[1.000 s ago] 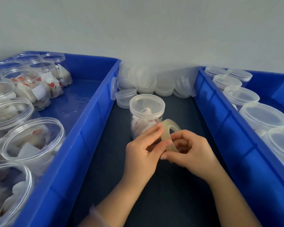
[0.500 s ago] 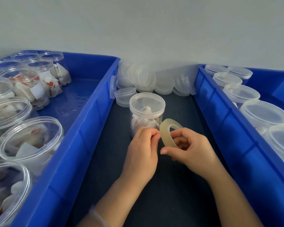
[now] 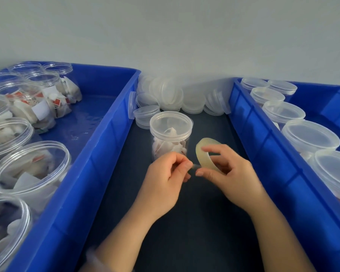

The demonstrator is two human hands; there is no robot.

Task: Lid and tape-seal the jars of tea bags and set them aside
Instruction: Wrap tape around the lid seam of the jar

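Left hand [image 3: 165, 179] drawn back from tape roll [image 3: 204, 154], pinching tape end [image 3: 194, 167], right hand [image 3: 230, 173] gripping roll, lidded jar [image 3: 170, 138] just behind at worktop [image 3: 194, 232] middle, left bin [image 3: 98, 173] and right bin [image 3: 263, 146] walling both sides, open room toward near edge

Blue plastic bin [image 3: 106, 154], left of the left hand [image 3: 163, 181]. Its long side wall runs from beside the forearm away past the fingers. The rim is thick, and the bare floor patch at the far end is glossy with pale reflections.

Second blue bin [image 3: 267, 154], right of the right hand [image 3: 230, 177]. The outer wall facing the hand is ribbed with vertical webs under the rim.

Dark navy table surface [image 3: 194, 232] lies under both hands and fills the lane between the two bins; it is matte.

Pale grey wall [image 3: 165, 36], well beyond the hands, is plain and unmarked and rises behind the far ends of both bins.
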